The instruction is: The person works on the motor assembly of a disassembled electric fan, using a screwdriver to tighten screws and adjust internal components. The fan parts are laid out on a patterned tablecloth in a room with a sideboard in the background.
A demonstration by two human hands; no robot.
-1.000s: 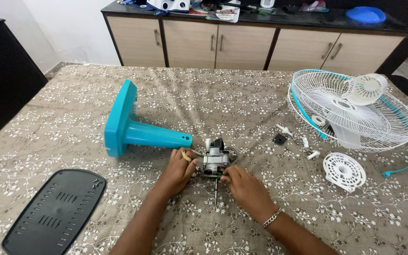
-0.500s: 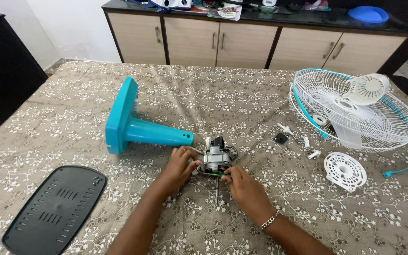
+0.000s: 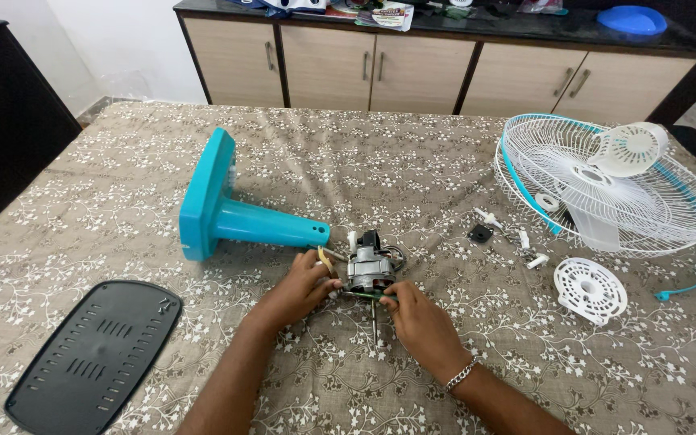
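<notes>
On the patterned tablecloth (image 3: 445,185): fan motor (image 3: 369,271), steadied by left hand (image 3: 298,292), right hand (image 3: 420,322) pinching its green-edged underside for access.

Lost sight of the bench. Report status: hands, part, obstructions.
Left hand and right hand both gripping small grey metal fan motor on patterned tablecloth. Teal plastic fan stand lies beside it, left. Nothing blocking.

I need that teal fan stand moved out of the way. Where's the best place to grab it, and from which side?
Grip the teal fan stand by its tapered neck, coming from above. It lies on its side, neck along the table, flat base upright at the left; the left hand is nearest.
</notes>
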